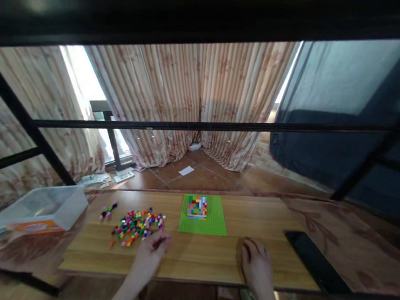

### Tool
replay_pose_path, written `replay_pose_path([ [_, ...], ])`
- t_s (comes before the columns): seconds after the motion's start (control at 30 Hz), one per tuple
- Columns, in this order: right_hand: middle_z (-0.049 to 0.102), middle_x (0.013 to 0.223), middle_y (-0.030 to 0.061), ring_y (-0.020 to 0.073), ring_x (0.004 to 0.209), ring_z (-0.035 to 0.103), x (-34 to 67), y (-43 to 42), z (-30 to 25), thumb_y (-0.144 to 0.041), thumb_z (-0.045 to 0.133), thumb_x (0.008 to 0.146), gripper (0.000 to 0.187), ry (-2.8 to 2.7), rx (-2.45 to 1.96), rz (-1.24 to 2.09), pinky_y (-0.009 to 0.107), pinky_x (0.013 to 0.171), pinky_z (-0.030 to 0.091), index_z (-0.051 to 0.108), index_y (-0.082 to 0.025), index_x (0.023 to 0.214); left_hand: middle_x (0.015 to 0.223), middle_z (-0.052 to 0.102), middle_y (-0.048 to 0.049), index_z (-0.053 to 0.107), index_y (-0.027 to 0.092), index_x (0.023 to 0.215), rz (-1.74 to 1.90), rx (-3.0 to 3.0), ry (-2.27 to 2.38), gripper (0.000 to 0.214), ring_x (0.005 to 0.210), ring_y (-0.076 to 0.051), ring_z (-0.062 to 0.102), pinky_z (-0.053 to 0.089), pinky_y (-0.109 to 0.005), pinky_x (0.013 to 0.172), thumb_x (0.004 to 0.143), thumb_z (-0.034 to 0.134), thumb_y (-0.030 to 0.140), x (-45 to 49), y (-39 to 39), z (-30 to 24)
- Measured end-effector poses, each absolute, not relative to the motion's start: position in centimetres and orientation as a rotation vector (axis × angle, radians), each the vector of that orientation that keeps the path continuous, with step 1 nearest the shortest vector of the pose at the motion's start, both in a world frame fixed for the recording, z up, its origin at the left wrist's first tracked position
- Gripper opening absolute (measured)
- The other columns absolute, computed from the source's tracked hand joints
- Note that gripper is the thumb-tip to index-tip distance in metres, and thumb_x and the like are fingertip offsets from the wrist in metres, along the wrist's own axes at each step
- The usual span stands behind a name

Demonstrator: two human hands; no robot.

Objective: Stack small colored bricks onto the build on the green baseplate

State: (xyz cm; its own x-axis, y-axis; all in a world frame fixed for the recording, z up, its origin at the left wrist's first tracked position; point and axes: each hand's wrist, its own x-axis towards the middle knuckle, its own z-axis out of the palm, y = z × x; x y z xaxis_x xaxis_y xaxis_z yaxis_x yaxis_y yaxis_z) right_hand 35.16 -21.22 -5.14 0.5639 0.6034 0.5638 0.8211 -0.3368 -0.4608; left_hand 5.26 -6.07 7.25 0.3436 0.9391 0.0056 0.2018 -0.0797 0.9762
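A green baseplate [211,223] lies at the middle of a wooden board [194,257], with a block of many-coloured small bricks [197,206] built on its far part. A loose pile of small coloured bricks [137,225] is spread to its left. My left hand [151,253] rests at the near right edge of the pile, fingers curled in a pinch; what they hold is too small to see. My right hand [256,263] lies palm down on the board to the right of the baseplate, fingers bent and holding nothing visible.
A clear plastic box with an orange label [45,211] stands left of the board. A small black, green and pink piece [108,210] lies beside the pile. A dark phone [316,260] lies at the right. Black metal bars cross the view; curtains and tiled floor lie beyond.
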Motion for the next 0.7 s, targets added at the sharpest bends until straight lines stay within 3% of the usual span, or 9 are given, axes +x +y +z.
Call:
replay_pose_path([
  [0.33, 0.063, 0.11, 0.0162, 0.0307, 0.105, 0.052, 34.6, -21.1, -3.8, -0.026, 0.04, 0.089, 0.034, -1.275, -2.079, -0.321, 0.045, 0.094, 0.04, 0.067, -0.014, 0.105, 0.06, 0.065, -0.0021, 0.072, 0.018, 0.073, 0.777, 1.493, 1.549, 0.037, 0.055, -0.017, 0.054, 0.043, -0.027, 0.055, 0.056, 0.067, 0.05, -7.4, -14.0, 7.0],
  [0.53, 0.061, 0.114, 0.0167, 0.0309, 0.108, 0.051, 34.5, -21.4, -2.9, -0.027, 0.041, 0.088, 0.035, -1.333, -2.004, -0.193, 0.046, 0.097, 0.04, 0.067, -0.013, 0.107, 0.058, 0.064, -0.0025, 0.069, 0.019, 0.068, 0.735, 1.502, 1.619, 0.033, 0.054, -0.018, 0.056, 0.043, -0.028, 0.054, 0.055, 0.069, 0.05, -7.9, -17.2, 5.8],
  [0.7, 0.063, 0.118, 0.0132, 0.0284, 0.113, 0.053, 34.0, -23.7, -2.7, -0.028, 0.042, 0.087, 0.035, -1.446, -1.903, -0.067, 0.044, 0.099, 0.042, 0.069, -0.017, 0.106, 0.057, 0.062, -0.0017, 0.067, 0.018, 0.067, 0.638, 1.59, 1.59, 0.023, 0.055, -0.018, 0.057, 0.044, -0.028, 0.058, 0.063, 0.058, 0.039, -6.1, -16.1, 3.5],
])
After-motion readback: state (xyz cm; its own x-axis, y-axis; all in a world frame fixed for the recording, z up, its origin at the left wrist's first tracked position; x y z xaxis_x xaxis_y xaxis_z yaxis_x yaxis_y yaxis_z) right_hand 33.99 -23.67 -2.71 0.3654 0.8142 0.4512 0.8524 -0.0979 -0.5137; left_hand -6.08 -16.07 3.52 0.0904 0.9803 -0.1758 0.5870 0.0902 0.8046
